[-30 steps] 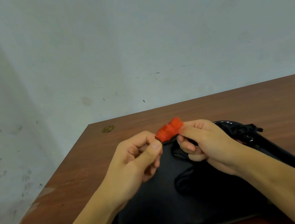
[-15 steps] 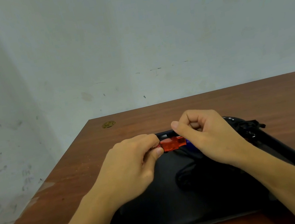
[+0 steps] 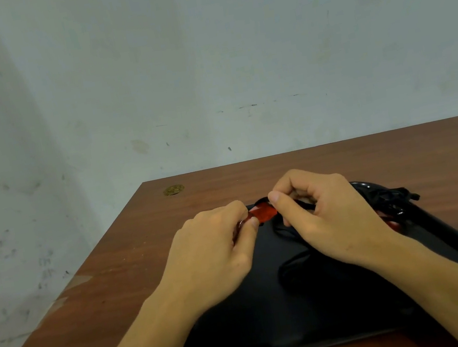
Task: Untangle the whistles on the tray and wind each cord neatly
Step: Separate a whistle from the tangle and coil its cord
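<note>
1. brown wooden table (image 3: 400,156), black tray (image 3: 248,330) on it, near edge close to the table's 6 o'clock edge. risk: a hard tug on a cord drags the tray toward that edge.
2. left hand (image 3: 214,254) closed, pinching the red whistle (image 3: 262,213) at its 9 o'clock end, over the tray's 11 o'clock corner.
3. right hand (image 3: 326,217) closed, thumb on the whistle's 3 o'clock end, fingers curled round a black cord (image 3: 306,206). pulling apart now could cinch any knot.
4. tangled clump of cords (image 3: 393,200) at the tray's 1 o'clock rim; if still linked, it gets hauled off the tray.
5. cord is black on black: easy to miss a crossing loop.
</note>
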A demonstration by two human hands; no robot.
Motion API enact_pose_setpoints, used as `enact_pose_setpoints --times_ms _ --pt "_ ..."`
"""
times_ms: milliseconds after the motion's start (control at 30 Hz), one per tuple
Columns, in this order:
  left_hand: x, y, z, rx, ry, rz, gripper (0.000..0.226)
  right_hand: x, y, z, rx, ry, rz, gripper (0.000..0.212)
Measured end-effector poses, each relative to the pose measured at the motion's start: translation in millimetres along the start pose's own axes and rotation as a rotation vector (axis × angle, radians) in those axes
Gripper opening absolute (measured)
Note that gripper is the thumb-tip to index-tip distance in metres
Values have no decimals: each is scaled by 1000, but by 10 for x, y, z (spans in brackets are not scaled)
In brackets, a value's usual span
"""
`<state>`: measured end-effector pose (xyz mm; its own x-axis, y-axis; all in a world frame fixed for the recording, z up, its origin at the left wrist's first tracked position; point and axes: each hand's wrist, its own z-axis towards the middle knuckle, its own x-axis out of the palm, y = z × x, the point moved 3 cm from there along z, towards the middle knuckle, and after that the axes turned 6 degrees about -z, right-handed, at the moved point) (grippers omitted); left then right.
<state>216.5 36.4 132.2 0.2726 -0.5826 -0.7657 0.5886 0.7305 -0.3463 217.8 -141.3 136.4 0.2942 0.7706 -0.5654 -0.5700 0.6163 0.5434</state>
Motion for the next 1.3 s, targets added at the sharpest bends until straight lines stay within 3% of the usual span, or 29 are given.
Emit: enact_pose_setpoints --times_ms 167,333,467,633,733,867,1000,1133,1300 --pt "10 14 -13 -26 -50 28 28 48 12 -17 67 42 53 21" --pt "-13 20 -9 -39 -160 -22 30 194 15 -65 177 283 188 35" --pt "1 9 -8 -113 -149 -378 33 216 7 -58 239 344 324 42" --pt "55 -35 -21 -224 6 -997 33 175 -56 -53 366 446 560 45" --pt "65 -104 -24 -177 74 -1130 28 149 -60 -42 420 460 719 42" --pt "62 -170 -31 -71 135 -1074 32 123 -89 -39 506 431 857 47" --pt "21 -214 -46 41 163 -858 33 110 -78 -46 511 473 805 46" --pt "-22 -250 -74 65 192 -771 35 79 -65 -60 491 521 776 41" --pt "-17 -326 -91 81 274 -749 34 40 -111 -37 455 468 793 39"
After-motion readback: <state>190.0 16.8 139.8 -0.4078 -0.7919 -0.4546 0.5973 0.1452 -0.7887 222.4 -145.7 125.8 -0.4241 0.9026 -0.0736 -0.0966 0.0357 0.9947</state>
